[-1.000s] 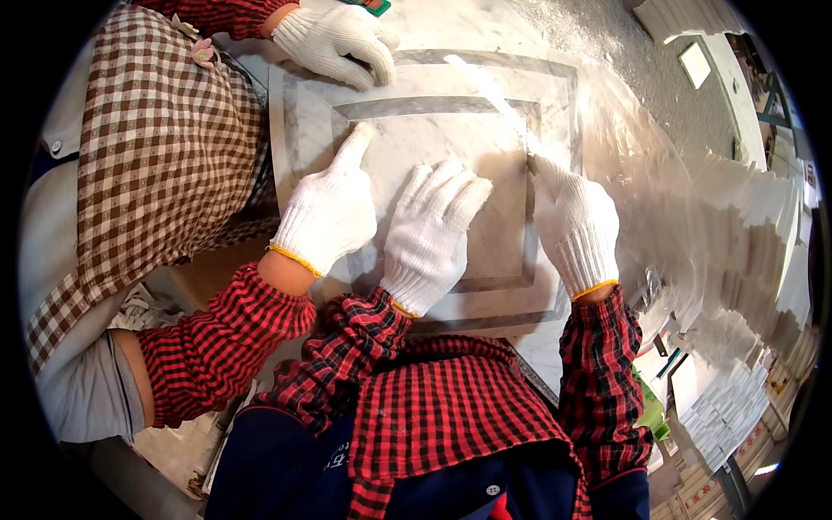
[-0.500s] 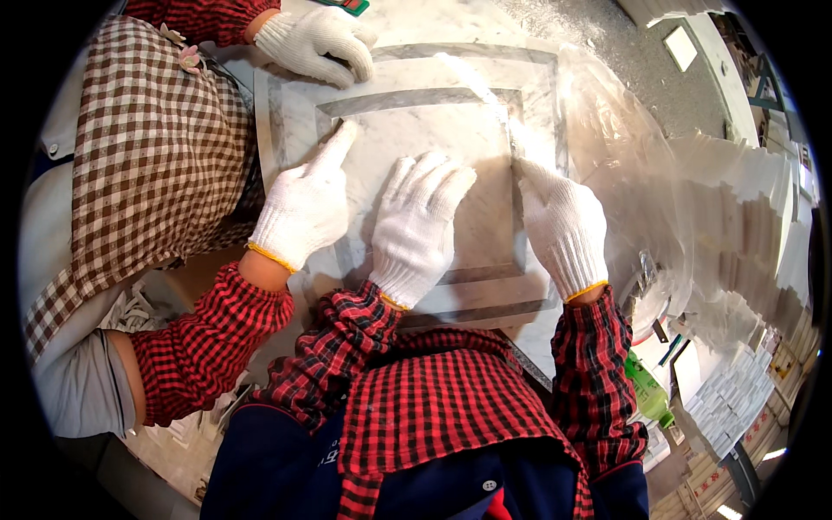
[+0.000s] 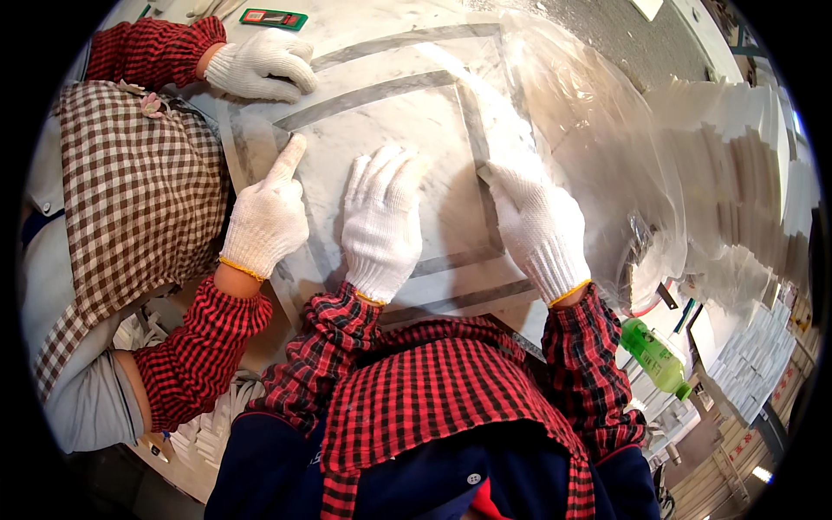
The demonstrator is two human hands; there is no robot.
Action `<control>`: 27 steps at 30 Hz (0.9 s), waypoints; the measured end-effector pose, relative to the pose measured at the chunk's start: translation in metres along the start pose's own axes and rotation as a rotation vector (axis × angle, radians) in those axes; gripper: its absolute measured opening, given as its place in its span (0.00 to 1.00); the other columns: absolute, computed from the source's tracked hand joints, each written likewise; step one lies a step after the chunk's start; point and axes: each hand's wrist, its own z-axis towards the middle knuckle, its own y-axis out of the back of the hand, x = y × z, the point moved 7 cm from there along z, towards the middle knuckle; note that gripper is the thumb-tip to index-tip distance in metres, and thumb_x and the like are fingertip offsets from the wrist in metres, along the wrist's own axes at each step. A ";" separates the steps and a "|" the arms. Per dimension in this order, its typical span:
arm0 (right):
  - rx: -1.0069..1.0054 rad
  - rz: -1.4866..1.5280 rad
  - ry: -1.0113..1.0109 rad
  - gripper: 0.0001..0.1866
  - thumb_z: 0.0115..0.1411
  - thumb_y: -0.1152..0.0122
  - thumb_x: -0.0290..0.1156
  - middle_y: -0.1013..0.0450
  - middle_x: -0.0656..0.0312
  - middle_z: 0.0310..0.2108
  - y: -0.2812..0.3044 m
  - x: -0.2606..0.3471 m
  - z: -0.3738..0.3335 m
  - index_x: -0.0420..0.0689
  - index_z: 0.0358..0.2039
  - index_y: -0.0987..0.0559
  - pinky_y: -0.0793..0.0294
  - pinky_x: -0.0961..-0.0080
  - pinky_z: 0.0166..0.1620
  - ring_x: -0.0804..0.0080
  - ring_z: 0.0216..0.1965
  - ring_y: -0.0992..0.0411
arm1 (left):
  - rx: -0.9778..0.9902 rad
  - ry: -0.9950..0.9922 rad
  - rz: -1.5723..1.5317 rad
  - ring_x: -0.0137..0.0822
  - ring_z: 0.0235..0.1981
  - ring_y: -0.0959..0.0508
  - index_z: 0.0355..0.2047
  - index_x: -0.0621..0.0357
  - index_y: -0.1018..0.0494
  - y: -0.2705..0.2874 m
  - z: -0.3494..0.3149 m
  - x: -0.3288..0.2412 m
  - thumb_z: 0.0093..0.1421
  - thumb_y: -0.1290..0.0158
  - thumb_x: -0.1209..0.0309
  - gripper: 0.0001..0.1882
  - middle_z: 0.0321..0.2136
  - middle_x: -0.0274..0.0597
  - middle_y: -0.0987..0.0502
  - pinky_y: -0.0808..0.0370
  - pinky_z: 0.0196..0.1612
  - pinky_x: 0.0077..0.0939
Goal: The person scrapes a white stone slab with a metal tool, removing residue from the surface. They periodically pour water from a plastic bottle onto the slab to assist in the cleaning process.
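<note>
Marble tile panel [image 3: 407,113] lies flat beneath both hands, left [image 3: 381,221] and right [image 3: 537,225], fingers released, spread, grasping nothing.

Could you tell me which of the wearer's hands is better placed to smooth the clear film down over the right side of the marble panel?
Probably the right hand: it rests flat on the marble panel's right grey border, beside the loose clear film. The left hand lies flat mid-panel, farther from it.

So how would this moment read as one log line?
left hand: flat on marble tile | right hand: flat on tile | co-worker's hand: pointing
</note>
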 end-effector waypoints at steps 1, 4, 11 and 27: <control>-0.026 -0.017 0.030 0.16 0.70 0.42 0.38 0.17 0.46 0.38 -0.001 0.000 -0.001 0.58 0.54 0.13 0.18 0.56 0.43 0.44 0.38 0.17 | 0.000 -0.007 -0.002 0.53 0.64 0.25 0.61 0.60 0.24 0.000 0.000 -0.001 0.64 0.43 0.81 0.24 0.58 0.50 0.22 0.32 0.70 0.52; -0.040 -0.054 0.068 0.16 0.69 0.41 0.37 0.17 0.46 0.37 0.002 0.007 0.000 0.59 0.55 0.14 0.18 0.54 0.41 0.44 0.36 0.17 | 0.000 -0.004 0.016 0.54 0.64 0.25 0.61 0.60 0.24 0.000 -0.001 -0.001 0.64 0.44 0.81 0.24 0.58 0.50 0.22 0.32 0.70 0.52; -0.121 -0.066 0.107 0.16 0.69 0.41 0.36 0.17 0.46 0.35 -0.002 0.005 0.002 0.59 0.54 0.14 0.18 0.53 0.39 0.44 0.35 0.17 | -0.012 0.009 -0.005 0.54 0.64 0.25 0.60 0.59 0.24 0.001 0.000 0.000 0.63 0.43 0.81 0.24 0.58 0.50 0.22 0.32 0.70 0.52; -0.178 -0.108 0.135 0.16 0.69 0.40 0.35 0.17 0.47 0.32 -0.006 0.012 0.006 0.58 0.56 0.16 0.18 0.54 0.36 0.46 0.31 0.17 | -0.006 0.045 0.008 0.52 0.64 0.25 0.60 0.57 0.23 0.000 -0.003 0.002 0.63 0.43 0.80 0.23 0.58 0.47 0.21 0.34 0.71 0.53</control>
